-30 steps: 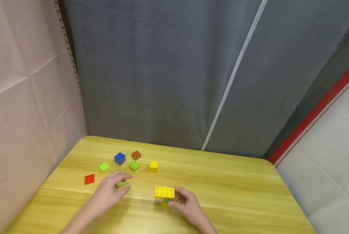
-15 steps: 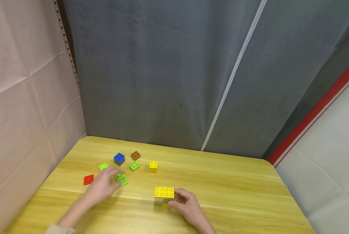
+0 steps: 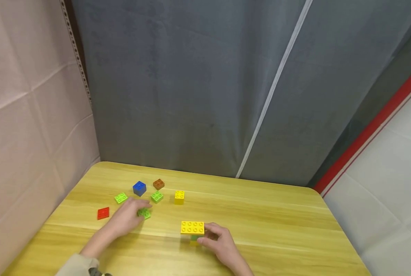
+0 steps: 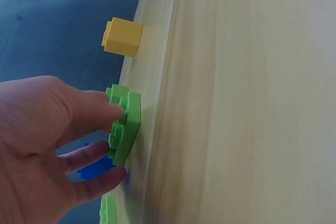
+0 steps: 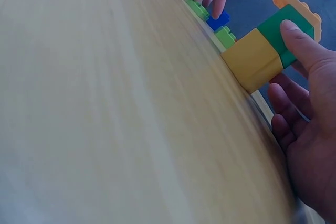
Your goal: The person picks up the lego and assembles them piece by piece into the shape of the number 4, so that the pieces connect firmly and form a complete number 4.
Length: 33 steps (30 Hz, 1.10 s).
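Observation:
My right hand [image 3: 222, 245] grips a stack of toy building bricks, its thumb on the green middle brick [image 5: 275, 30]. A wide yellow brick [image 3: 192, 227] tops the stack and a yellow block [image 5: 253, 61] is its base. To the left, my left hand [image 3: 127, 217] is around a light green eight-stud brick [image 3: 144, 213], fingers spread. In the left wrist view, the left thumb overlaps the studs of that green brick [image 4: 125, 127], and the other fingers extend past it. Whether they press on it is hard to tell.
Near the left hand lie a red flat brick [image 3: 103, 213], a light green brick [image 3: 121, 197], a blue brick [image 3: 139, 188], a brown brick [image 3: 158, 184], another green brick [image 3: 157, 197] and a yellow brick [image 3: 179, 197]. A grey curtain [image 3: 191, 96] hangs behind the wooden table [image 3: 277, 222].
The left hand first drew left, uncovering the green eight-stud brick, then came back slightly right over it. The right hand and its stack stay nearly still.

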{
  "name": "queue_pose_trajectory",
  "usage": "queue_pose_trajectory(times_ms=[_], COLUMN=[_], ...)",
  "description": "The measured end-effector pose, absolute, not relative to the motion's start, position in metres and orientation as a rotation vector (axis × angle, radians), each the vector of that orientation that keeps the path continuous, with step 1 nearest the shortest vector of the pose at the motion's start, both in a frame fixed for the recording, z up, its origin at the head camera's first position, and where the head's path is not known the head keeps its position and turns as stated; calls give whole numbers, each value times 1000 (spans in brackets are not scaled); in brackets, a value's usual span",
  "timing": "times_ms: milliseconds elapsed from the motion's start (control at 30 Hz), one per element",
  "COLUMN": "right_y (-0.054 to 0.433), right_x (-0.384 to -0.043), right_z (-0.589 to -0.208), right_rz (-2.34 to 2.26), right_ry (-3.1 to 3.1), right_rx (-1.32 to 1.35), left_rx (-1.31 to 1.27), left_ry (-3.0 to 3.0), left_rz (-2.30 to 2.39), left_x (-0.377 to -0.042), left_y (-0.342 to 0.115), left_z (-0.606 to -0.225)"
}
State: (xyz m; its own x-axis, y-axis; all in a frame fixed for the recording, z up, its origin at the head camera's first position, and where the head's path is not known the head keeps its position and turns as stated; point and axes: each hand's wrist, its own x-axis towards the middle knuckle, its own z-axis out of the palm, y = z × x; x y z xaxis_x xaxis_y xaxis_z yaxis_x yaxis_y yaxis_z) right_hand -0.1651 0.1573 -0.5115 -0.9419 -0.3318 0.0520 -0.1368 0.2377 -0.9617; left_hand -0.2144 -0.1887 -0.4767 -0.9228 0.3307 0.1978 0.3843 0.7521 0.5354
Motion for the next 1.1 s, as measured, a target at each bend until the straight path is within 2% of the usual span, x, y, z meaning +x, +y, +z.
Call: queue_pose_trajectory(times_ms=[1100], right_y=[155], right_x=[-164], right_z=[-511], right_rz=[-1811], right_ry=[2354], right_rx=[-432], left_rx=[-486], left_ry=[-2900], left_rz=[-876], left_x=[-215], left_y=[-190], left_z=[-482])
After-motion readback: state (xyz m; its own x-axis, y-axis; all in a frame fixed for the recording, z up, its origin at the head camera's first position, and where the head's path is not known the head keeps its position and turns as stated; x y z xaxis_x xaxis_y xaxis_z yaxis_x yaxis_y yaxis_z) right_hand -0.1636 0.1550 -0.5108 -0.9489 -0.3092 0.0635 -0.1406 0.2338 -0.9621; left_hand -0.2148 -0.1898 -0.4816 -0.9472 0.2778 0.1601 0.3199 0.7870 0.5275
